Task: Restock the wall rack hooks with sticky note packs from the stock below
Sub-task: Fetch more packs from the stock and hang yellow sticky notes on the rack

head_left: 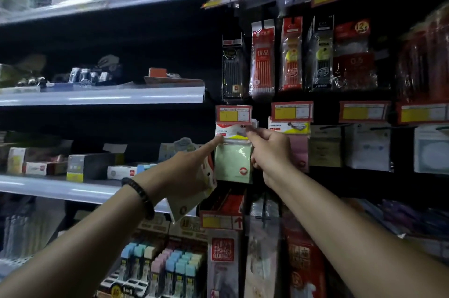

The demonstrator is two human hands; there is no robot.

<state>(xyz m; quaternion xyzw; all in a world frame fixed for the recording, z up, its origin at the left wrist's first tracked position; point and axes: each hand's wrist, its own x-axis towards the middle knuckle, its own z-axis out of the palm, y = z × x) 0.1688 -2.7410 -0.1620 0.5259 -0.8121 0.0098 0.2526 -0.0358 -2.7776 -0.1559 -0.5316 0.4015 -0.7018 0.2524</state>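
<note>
A pale green sticky note pack [233, 161] hangs on a wall rack hook under a red and yellow price tag [233, 114]. My right hand [269, 151] pinches the top right of that pack's header card, close to the hook. My left hand [192, 171] grips several more sticky note packs [192, 202] against its palm, while its index finger stretches out and touches the left side of the hanging pack's header. To the right, a pink sticky note pack [299, 149] hangs on the neighbouring hook.
Pen packs [262, 59] hang in a row above. More paper packs [369, 147] hang to the right. Grey shelves [102, 95] with boxes run along the left. Below are hanging red packs [222, 251] and a display of pastel-capped items [170, 266].
</note>
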